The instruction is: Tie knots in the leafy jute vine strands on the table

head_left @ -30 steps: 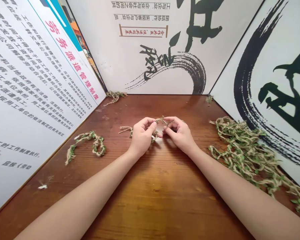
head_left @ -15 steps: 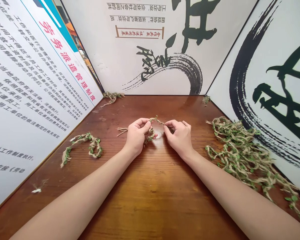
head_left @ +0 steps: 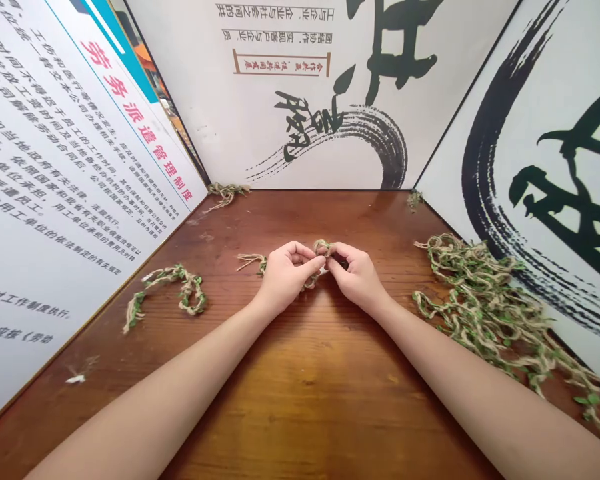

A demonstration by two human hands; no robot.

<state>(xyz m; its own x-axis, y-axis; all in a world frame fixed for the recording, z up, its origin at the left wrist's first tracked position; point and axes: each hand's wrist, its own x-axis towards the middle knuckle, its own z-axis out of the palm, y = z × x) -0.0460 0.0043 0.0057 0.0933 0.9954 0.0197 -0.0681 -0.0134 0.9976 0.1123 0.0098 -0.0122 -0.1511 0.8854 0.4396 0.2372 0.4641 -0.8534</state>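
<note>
Both hands are low over the middle of the wooden table point(head_left: 320, 413), close together, fingertips almost meeting. Left hand point(head_left: 285, 277): half curled, thumb and fingers pinching a short piece of leafy twine point(head_left: 250, 262). Right hand point(head_left: 357, 279): also half curled, thumb and first finger closed on the same piece. The piece runs between them, with a loose frayed end sticking out left of the left hand. A small lump point(head_left: 323, 248) shows above the fingers, but can't tell if it's a knot, a loop or just a twist; fingers hide most of it.

State of the rest: a curved length of the same twine point(head_left: 167, 275) lies left of the hands, and a big tangled heap point(head_left: 480, 300) sits on the right, trailing off the table edge. Small tufts lie in the far corner point(head_left: 225, 193) and by the right panel point(head_left: 415, 199). A white scrap point(head_left: 75, 379) is near the left edge. Most of the twine is in the heap, only this short piece is in hand
</note>
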